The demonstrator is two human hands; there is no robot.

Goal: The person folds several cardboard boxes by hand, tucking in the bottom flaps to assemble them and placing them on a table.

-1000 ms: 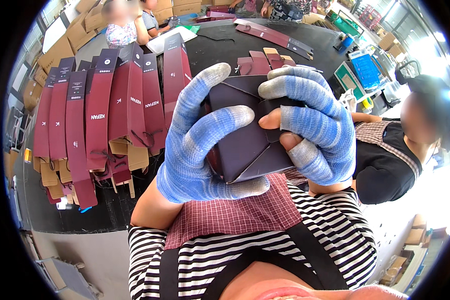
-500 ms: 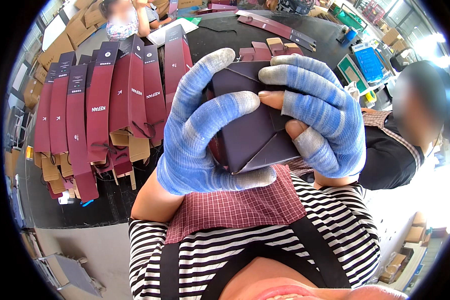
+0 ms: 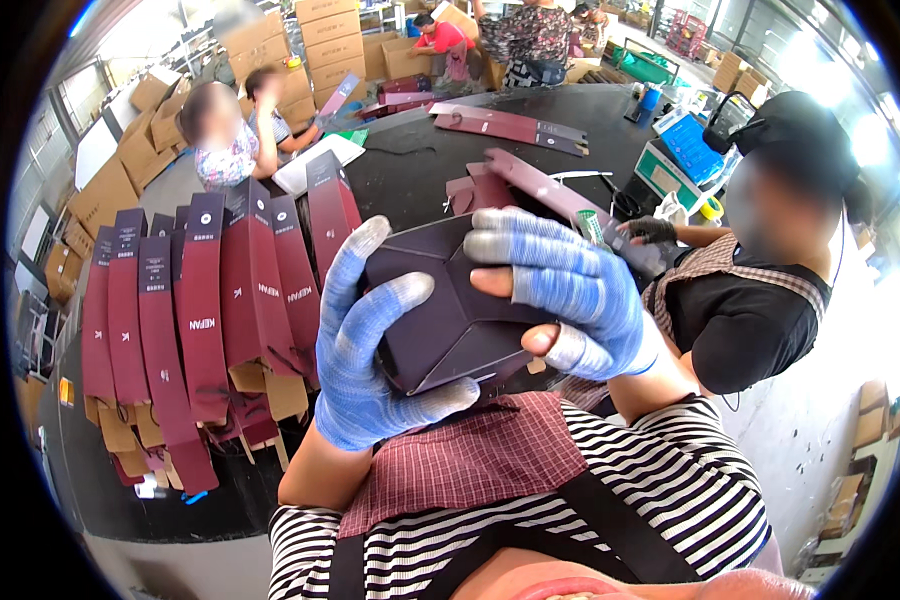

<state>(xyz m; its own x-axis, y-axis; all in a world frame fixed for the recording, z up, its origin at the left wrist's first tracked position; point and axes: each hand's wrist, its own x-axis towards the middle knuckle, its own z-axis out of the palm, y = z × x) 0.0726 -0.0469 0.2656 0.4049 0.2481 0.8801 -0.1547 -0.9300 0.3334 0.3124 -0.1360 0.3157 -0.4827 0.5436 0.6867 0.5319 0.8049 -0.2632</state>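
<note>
Before my chest is a dark purple cardboard box [image 3: 455, 315], its end facing up with creased flaps folded inward and meeting near the middle. My left hand [image 3: 355, 350], in a blue knitted glove with pale fingertips, grips its left side. The left thumb lies along the near edge, while the index finger lies on the flaps. My right hand [image 3: 580, 295], gloved alike but with thumb tip and one fingertip bare, holds the right side, fingers over the far flaps and thumb at the near right. The box's lower part is mostly hidden.
Several maroon boxes [image 3: 202, 320] with dark ends lean in a row on the black table [image 3: 400, 185] at left. Flat maroon cartons [image 3: 510, 128] lie farther back. At right, a co-worker's gloved hand [image 3: 650, 230] is beside another maroon carton [image 3: 545, 187]. More people are beyond the table.
The view has tilted up, showing more of the room. My right fingers have drawn back toward the right, exposing more of the folded flaps. The co-worker's hand and a long carton now show at right.
</note>
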